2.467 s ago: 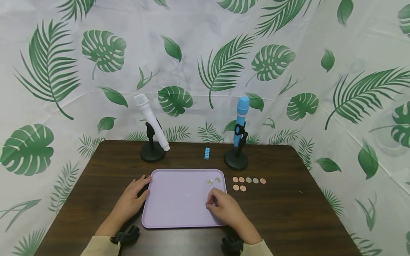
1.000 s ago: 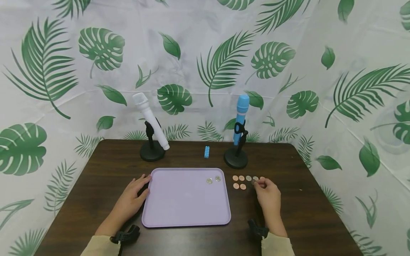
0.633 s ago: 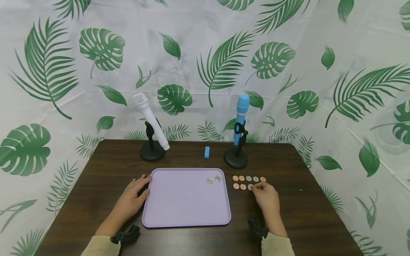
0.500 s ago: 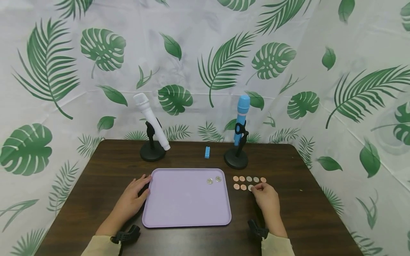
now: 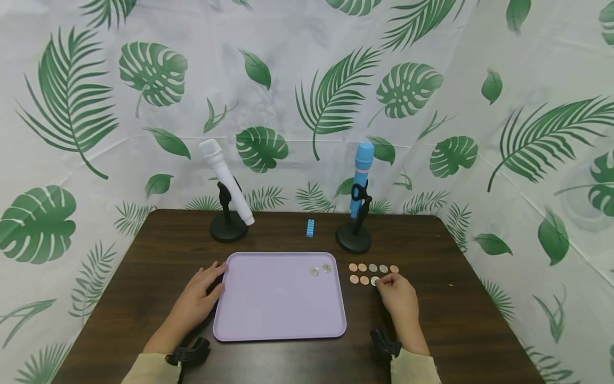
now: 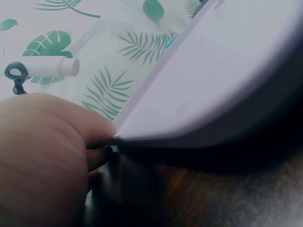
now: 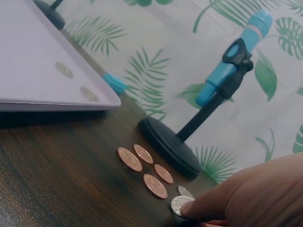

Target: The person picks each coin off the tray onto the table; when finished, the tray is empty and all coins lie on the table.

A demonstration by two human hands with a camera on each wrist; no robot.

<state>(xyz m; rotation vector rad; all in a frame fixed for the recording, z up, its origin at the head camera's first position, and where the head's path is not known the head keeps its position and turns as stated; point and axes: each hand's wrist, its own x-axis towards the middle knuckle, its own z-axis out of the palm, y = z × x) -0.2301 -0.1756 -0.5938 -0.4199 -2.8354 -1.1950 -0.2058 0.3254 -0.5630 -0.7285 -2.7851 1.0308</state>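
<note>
My right hand [image 5: 399, 300] pinches a silver coin [image 7: 180, 205] at its edge, at the right end of the front row of coins on the table. In the right wrist view the thumb lies over part of that coin. Two copper coins [image 5: 359, 280] lie to its left, and a back row of copper and silver coins [image 5: 373, 268] runs behind. My left hand [image 5: 198, 296] rests with extended fingers on the left rim of a lilac tray [image 5: 278, 337]. Two silvery coins [image 5: 320, 270] lie in the tray's far right corner.
Behind the tray stand a white microphone [image 5: 229, 184] and a blue microphone [image 5: 363, 160], each on a black stand. A small blue toy brick [image 5: 310, 228] lies between them. A leaf-patterned cloth [image 5: 288, 80] hangs behind the dark wooden table [image 5: 460, 320].
My right hand has moved from over the tray to the coins on the right, and a silver coin now lies at the end of the front row. The left hand stays put.
</note>
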